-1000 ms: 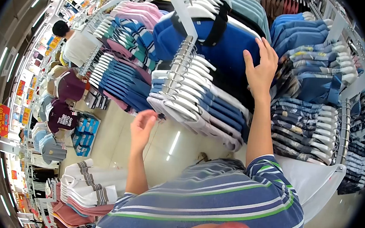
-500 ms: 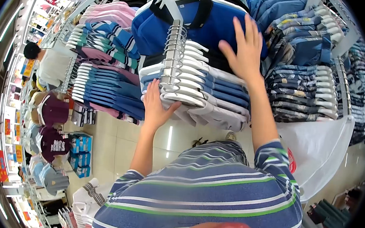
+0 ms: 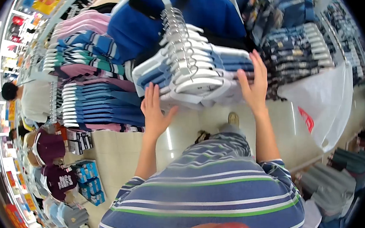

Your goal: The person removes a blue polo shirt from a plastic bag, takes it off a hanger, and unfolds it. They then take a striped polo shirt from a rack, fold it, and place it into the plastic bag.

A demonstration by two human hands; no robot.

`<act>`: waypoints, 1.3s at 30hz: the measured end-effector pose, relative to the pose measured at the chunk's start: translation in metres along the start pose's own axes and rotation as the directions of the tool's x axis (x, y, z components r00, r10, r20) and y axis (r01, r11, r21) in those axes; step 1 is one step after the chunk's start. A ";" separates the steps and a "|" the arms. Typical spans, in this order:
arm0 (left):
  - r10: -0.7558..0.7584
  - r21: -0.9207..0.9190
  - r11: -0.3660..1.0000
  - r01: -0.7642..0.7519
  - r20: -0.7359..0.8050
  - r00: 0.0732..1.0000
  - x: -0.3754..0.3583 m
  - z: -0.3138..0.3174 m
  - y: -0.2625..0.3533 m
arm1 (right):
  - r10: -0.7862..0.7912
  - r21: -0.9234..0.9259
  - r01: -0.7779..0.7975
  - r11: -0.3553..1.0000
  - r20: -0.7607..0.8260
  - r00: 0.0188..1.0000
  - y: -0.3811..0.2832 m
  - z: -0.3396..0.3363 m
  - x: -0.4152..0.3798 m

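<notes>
In front of me several shirts in blue and pale grey point(image 3: 229, 94) hang packed together on white hangers point(image 3: 200, 82). Their metal hooks point(image 3: 177, 38) sit in a row along a rack arm. My left hand point(image 3: 154, 114) rests at the left edge of these shirts, fingers stretched out, seemingly touching the fabric. At the right edge is my right hand point(image 3: 255, 87), open, with thumb and fingers apart beside the shirt shoulders; contact there is hard to make out. Behind the row hangs a bright blue top point(image 3: 218, 14) with black straps near it.
More hanging shirts point(image 3: 102, 103) line the left, and dark patterned shirts point(image 3: 297, 50) the right. A white plastic bag point(image 3: 324, 103) hangs at the right. Blue boxes point(image 3: 89, 181) stand on the floor at left. Another person point(image 3: 35, 100) is farther left.
My right hand has come down from the blue top to the right edge of the front shirts. My left hand stays at the left edge. The view has shifted, and the hangers look tilted.
</notes>
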State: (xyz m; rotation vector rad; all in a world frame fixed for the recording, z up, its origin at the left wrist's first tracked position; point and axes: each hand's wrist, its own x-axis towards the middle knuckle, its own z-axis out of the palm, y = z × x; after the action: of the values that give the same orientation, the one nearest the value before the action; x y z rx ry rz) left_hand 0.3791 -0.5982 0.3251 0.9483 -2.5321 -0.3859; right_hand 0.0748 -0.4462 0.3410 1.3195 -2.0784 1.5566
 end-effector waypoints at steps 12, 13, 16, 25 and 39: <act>-0.022 -0.377 0.925 -0.052 -0.189 0.982 0.055 -0.029 -0.021 | 0.206 -0.175 -0.165 0.971 0.255 0.945 -0.034 -0.042 -0.122; -0.011 -0.337 0.940 -0.057 -0.197 0.980 0.061 -0.032 -0.019 | 0.125 -0.143 -0.089 0.986 0.264 0.956 -0.030 -0.030 -0.106; -0.163 -0.461 0.887 0.032 -0.247 0.955 0.065 -0.022 -0.032 | 0.053 -0.152 -0.018 0.988 0.232 0.971 -0.026 -0.035 -0.087; -0.645 -0.532 0.758 0.378 -0.528 0.552 -0.014 -0.017 -0.102 | -0.056 0.074 0.016 0.997 0.579 0.813 0.007 -0.026 -0.105; -0.538 -0.459 0.730 0.507 -0.843 0.011 -0.018 -0.114 -0.181 | -0.061 0.116 -0.030 0.993 0.704 0.707 0.044 -0.039 -0.077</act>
State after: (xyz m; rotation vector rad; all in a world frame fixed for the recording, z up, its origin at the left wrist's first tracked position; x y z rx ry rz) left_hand 0.5461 -0.7309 0.3501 1.4929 -0.9030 0.0432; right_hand 0.0730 -0.3714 0.2788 2.2612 -2.3720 1.2850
